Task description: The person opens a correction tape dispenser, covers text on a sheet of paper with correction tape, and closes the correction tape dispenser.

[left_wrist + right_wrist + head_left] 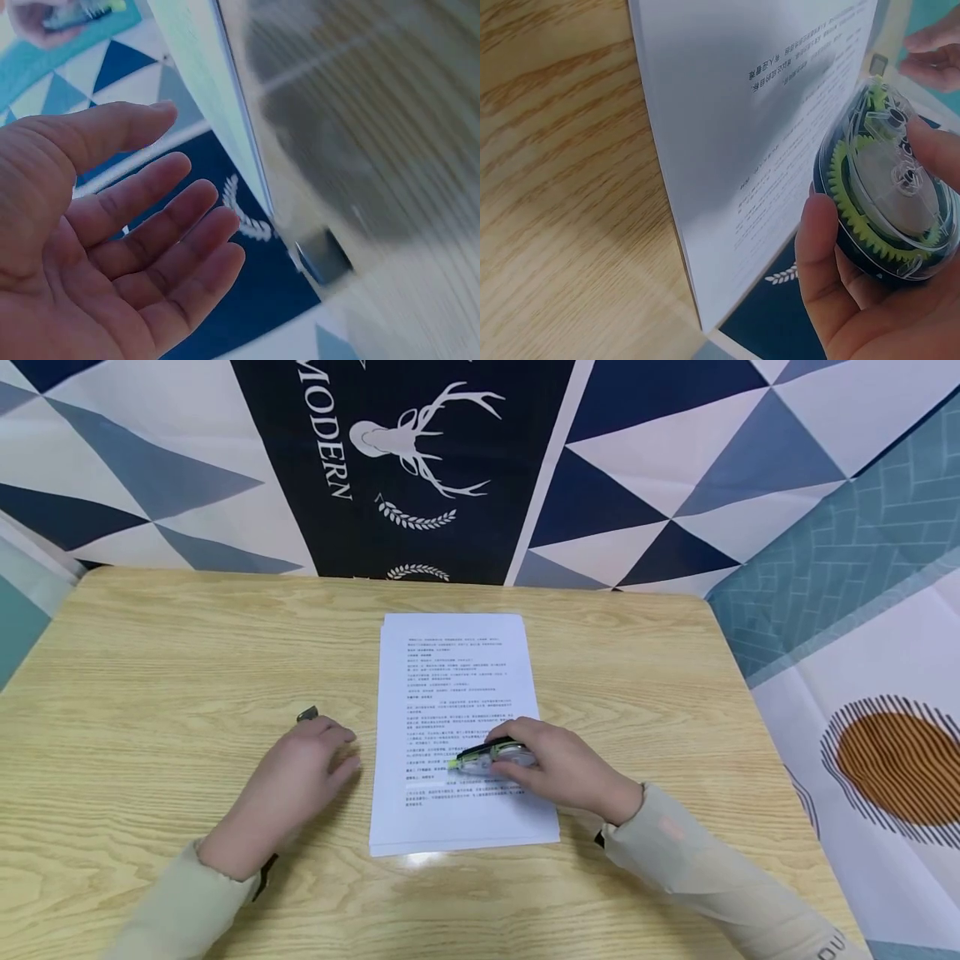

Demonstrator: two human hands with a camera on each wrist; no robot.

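Observation:
My right hand [558, 768] grips a correction tape dispenser [480, 758] over the lower part of a stack of printed paper [450, 827]. In the right wrist view, the dispenser [889, 187] has a clear case with a green gear inside, held between thumb and fingers. Its green tip points left and lies close to the print; contact cannot be told. Left of the paper, my left hand [288, 777] hovers with relaxed, empty fingers. The left wrist view shows its palm [97, 300] bare. A small dark piece [307, 714] lies on the table just beyond this hand.
The wooden table [187, 693] extends around the stack on all sides. Behind it hangs a patterned cloth [615, 485] with triangles and a deer head. Another cloth with a brown oval [900, 768] is at the right.

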